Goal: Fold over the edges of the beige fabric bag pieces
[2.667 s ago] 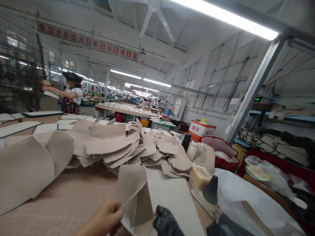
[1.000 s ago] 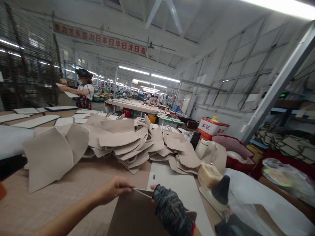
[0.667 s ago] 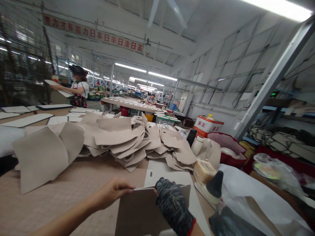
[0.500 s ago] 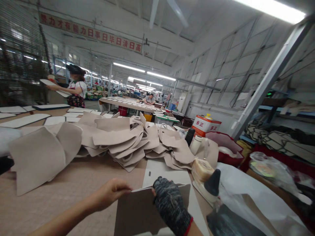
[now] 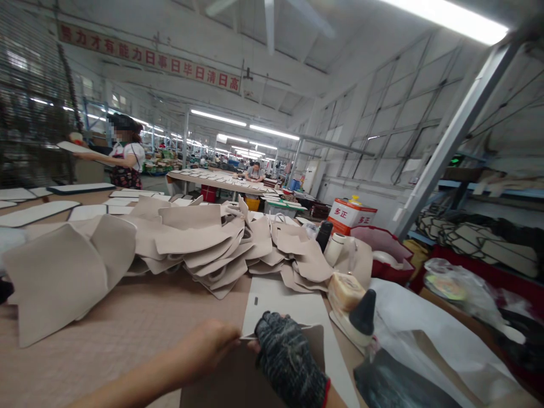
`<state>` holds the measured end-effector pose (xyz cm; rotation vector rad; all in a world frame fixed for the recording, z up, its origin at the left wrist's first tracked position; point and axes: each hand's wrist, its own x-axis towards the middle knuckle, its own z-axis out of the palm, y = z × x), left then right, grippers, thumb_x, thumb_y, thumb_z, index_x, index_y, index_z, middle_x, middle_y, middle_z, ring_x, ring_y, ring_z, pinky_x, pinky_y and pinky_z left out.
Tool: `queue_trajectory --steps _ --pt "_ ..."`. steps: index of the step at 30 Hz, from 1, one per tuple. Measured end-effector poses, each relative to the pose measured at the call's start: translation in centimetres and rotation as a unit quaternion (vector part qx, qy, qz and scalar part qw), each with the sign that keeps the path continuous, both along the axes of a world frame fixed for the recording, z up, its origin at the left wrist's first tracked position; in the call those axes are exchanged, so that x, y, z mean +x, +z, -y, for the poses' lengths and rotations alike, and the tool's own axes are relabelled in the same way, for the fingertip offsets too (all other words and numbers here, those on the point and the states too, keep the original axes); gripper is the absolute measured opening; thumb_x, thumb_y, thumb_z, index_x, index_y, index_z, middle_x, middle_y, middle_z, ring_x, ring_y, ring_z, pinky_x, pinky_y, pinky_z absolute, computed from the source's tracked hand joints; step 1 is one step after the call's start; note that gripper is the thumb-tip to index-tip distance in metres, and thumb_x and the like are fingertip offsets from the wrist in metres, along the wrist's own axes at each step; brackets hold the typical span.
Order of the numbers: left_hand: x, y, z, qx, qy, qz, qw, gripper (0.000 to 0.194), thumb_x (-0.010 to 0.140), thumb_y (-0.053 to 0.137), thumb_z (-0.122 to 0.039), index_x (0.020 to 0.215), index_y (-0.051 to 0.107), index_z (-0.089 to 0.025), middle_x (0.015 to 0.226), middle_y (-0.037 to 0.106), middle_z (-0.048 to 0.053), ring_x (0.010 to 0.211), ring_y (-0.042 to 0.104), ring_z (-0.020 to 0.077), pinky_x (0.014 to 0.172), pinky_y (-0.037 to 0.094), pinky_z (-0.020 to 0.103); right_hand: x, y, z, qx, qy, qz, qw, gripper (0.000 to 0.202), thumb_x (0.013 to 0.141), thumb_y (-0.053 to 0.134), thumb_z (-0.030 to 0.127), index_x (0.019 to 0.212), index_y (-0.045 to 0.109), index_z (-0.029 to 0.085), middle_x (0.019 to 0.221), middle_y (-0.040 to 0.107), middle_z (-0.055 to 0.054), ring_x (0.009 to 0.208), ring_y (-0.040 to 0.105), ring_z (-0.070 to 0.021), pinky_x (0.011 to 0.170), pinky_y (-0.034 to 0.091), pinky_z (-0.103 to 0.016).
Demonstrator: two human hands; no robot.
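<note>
My bare left hand (image 5: 210,347) pinches the upper edge of a beige sheet (image 5: 238,377), its fingers slightly blurred. Just right of it, my right hand (image 5: 287,351), in a dark grey knitted glove with a red cuff, is closed on the same edge. The sheet hangs down toward me, its lower part in shadow. Under and behind it lies a pale flat panel (image 5: 272,292) with a small slot. Beyond the hands spreads a heap of curved beige pieces (image 5: 204,238).
A beige block (image 5: 346,290) and a black cone (image 5: 363,311) stand right of my hands. Behind are a white bottle (image 5: 334,248), a black bottle (image 5: 324,235) and a red-white can (image 5: 351,214). A person (image 5: 126,153) stands at the far left holding a pale piece.
My left hand has moved right, closer to my gloved right hand, along the sheet's edge. Both hands sit slightly lower. The whole view has shifted a little.
</note>
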<state>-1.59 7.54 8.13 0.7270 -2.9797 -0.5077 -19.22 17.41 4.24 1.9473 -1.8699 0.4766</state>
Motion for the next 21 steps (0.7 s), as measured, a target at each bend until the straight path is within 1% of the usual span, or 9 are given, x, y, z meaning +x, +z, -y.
queue_trajectory --steps 3,5,7,9,11,12,15,19,21 --pt "1.5 0.0 1.0 0.023 0.009 -0.028 0.999 0.03 0.089 0.038 -0.03 0.08 0.065 -0.018 0.073 0.066 0.003 0.067 0.059 0.0149 0.058 0.037 0.02 -2.8 1.6 -1.8 0.033 -0.031 0.027 0.999 0.01 0.071 0.064 0.027 0.071 0.059 0.019 0.072 0.065 -0.006 0.07 0.061 -0.0252 0.071 0.049 -0.042" --pt "2.5 0.0 1.6 0.037 0.016 -0.044 0.998 0.03 0.089 0.039 -0.03 0.08 0.065 -0.018 0.073 0.066 0.002 0.069 0.059 0.0151 0.061 0.038 0.02 -4.3 1.8 -2.7 0.054 -0.02 0.1 0.993 0.003 0.074 0.06 0.022 0.073 0.06 0.02 0.073 0.065 -0.005 0.07 0.062 -0.0231 0.071 0.05 -0.039" --pt "3.0 0.3 1.9 0.056 0.024 -0.044 0.997 0.028 0.087 0.041 -0.03 0.081 0.066 -0.018 0.074 0.066 0.003 0.071 0.059 0.016 0.063 0.039 0.021 -5.1 1.5 -3.1 0.023 0.012 0.193 0.981 0.004 0.077 0.055 0.019 0.076 0.059 0.02 0.075 0.066 -0.004 0.072 0.062 -0.0201 0.069 0.05 -0.033" --pt "3.0 0.7 1.8 0.089 0.03 -0.045 0.995 0.026 0.086 0.043 -0.028 0.085 0.068 -0.018 0.079 0.068 0.002 0.076 0.06 0.0166 0.067 0.04 0.021 -5.1 1.0 -3.2 -0.034 0.056 0.245 0.967 0.005 0.079 0.053 0.021 0.077 0.058 0.02 0.075 0.065 -0.004 0.071 0.062 -0.0177 0.067 0.049 -0.029" --pt "2.5 1.2 1.2 0.127 0.027 -0.049 0.99 0.025 0.085 0.045 -0.027 0.091 0.068 -0.02 0.085 0.07 0.001 0.08 0.061 0.0165 0.069 0.041 0.021 -4.6 0.9 -3.0 -0.07 0.104 0.242 0.962 0.007 0.081 0.051 0.022 0.078 0.057 0.02 0.074 0.064 -0.004 0.07 0.06 -0.0166 0.066 0.049 -0.027" --pt "2.1 1.4 0.9 0.14 0.022 -0.049 0.989 0.025 0.084 0.045 -0.026 0.092 0.069 -0.02 0.086 0.07 0.001 0.08 0.061 0.0163 0.069 0.041 0.02 -4.2 1.0 -2.9 -0.074 0.124 0.23 0.962 0.009 0.083 0.05 0.023 0.078 0.056 0.02 0.073 0.063 -0.004 0.069 0.059 -0.0165 0.066 0.048 -0.028" --pt "0.5 1.7 -0.2 0.15 0.004 -0.046 0.988 0.026 0.084 0.046 -0.027 0.089 0.07 -0.019 0.081 0.07 0.001 0.074 0.06 0.0152 0.064 0.04 0.019 -3.1 2.1 -2.8 -0.053 0.165 0.203 0.964 0.016 0.086 0.045 0.027 0.079 0.057 0.019 0.072 0.061 -0.005 0.067 0.057 -0.0168 0.061 0.047 -0.028" --pt "-1.0 1.3 -1.1 0.148 0.006 -0.072 0.986 0.027 0.083 0.046 -0.029 0.087 0.071 -0.017 0.075 0.069 0.001 0.068 0.058 0.0142 0.059 0.038 0.018 -2.5 3.0 -3.2 -0.035 0.175 0.172 0.969 0.021 0.086 0.041 0.026 0.077 0.059 0.021 0.069 0.061 -0.004 0.064 0.056 -0.0176 0.058 0.045 -0.03" --pt "-1.3 1.0 -1.2 0.148 0.011 -0.087 0.985 0.027 0.083 0.047 -0.03 0.087 0.071 -0.017 0.075 0.069 0.002 0.068 0.058 0.0141 0.059 0.039 0.018 -2.7 2.9 -3.6 -0.029 0.177 0.165 0.97 0.02 0.084 0.041 0.021 0.085 0.062 0.022 0.075 0.065 -0.005 0.069 0.059 -0.019 0.061 0.047 -0.031"
